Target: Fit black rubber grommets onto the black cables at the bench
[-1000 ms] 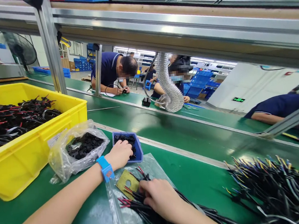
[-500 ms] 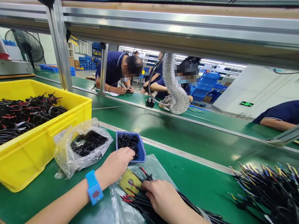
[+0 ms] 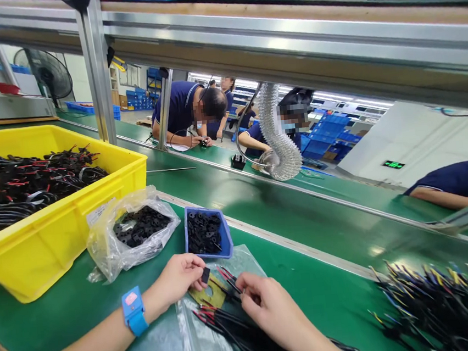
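My left hand point(image 3: 185, 277), with a blue wrist strap point(image 3: 134, 311) on its arm, pinches a small black plastic part point(image 3: 205, 275) just in front of a blue bin point(image 3: 228, 236) of similar parts. Opposite it, my right hand point(image 3: 267, 305) is closed on a black cable near its end, where red and black wire tips point(image 3: 228, 273) stick out. Under both hands lie a yellowish pad point(image 3: 212, 294) and a clear plastic bag point(image 3: 191, 334). A bundle of black cables point(image 3: 240, 329) with red wire ends rests on the bag below my right hand.
At left stands a yellow crate point(image 3: 61, 214) full of cables. An opened plastic bag point(image 3: 134, 235) of black parts sits beside the blue bin. More cables point(image 3: 449, 304) pile up at right. A metal frame point(image 3: 98, 78) rises ahead; co-workers point(image 3: 186, 111) sit beyond it.
My left hand has come out of the blue bin towards me with a small black part. My right hand has lifted slightly, raising the cable's wire ends.
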### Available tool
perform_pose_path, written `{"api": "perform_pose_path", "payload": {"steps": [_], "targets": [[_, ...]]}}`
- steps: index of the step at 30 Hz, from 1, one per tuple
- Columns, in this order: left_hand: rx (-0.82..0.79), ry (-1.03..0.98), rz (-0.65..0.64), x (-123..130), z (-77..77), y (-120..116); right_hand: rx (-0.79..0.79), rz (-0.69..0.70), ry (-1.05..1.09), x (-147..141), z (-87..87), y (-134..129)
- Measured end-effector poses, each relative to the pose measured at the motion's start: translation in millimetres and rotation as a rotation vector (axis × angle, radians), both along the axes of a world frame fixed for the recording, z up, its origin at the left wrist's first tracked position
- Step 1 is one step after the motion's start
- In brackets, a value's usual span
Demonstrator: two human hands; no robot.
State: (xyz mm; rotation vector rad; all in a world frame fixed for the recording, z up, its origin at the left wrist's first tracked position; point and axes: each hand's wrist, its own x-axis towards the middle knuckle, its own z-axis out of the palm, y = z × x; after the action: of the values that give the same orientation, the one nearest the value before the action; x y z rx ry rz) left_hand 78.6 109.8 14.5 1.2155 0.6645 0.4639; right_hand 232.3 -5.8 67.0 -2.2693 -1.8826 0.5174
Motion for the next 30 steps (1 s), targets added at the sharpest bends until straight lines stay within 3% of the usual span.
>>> {"api": "perform_pose_path", "payload": {"steps": [5, 10, 19, 30], "targets": [[-0.195, -0.084, 0.014, -5, 6.2, -3, 0.018, -0.002, 0.057, 0, -1.0, -1], [-0.202, -0.127, 0.039, -4, 3.3, -4, 0.040, -0.004, 0.073, -4, 0.4, -4], [-0.253, -0.205, -0.045, -4, 9.9, -10, 0.045, 0.014, 0.071, -4, 2.4, -4], [-0.033, -0.182, -0.163, -5, 6.9, -10, 0.022, 0.047, 0.126, 1, 3.3, -5]]}}
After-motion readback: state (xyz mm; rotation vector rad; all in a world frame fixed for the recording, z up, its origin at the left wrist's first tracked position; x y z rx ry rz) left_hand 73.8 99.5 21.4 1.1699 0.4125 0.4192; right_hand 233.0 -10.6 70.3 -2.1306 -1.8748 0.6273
